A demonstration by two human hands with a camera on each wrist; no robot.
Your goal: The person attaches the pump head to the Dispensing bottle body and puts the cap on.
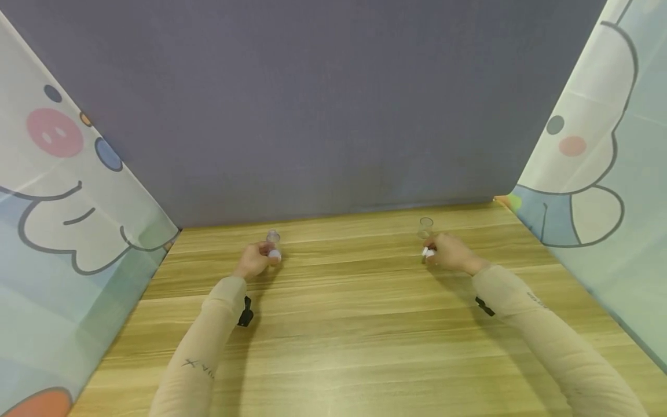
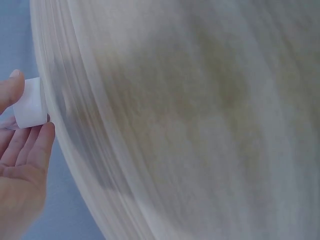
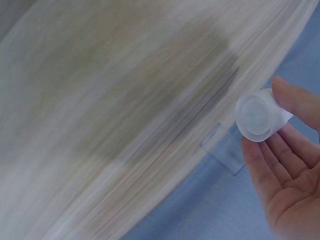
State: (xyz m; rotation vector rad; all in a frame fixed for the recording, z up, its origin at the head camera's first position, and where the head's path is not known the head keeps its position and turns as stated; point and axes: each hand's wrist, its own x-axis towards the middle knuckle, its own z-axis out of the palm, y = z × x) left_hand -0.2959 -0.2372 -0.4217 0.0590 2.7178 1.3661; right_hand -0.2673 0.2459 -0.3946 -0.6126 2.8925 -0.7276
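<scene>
My left hand (image 1: 255, 259) is at the table's far left part, its thumb and fingers pinching a small white cylindrical piece (image 2: 30, 104). Just beyond those fingers is a small clear piece (image 1: 273, 236); whether the two are joined I cannot tell. On the far right, my right hand (image 1: 449, 251) pinches a short white cylinder (image 3: 261, 116) between thumb and fingers. Its round end, with a paler disc inside a rim, faces the right wrist camera. Behind that hand stands a clear open cylinder (image 1: 425, 227), like a small cup, apart from the white one.
The wood-grain table (image 1: 333, 324) runs back to a grey-purple panel (image 1: 333, 116). Cartoon-printed cloths hang at the left (image 1: 62, 191) and right (image 1: 594, 145). Black wrist devices show under the left sleeve (image 1: 195, 347) and right sleeve (image 1: 552, 336).
</scene>
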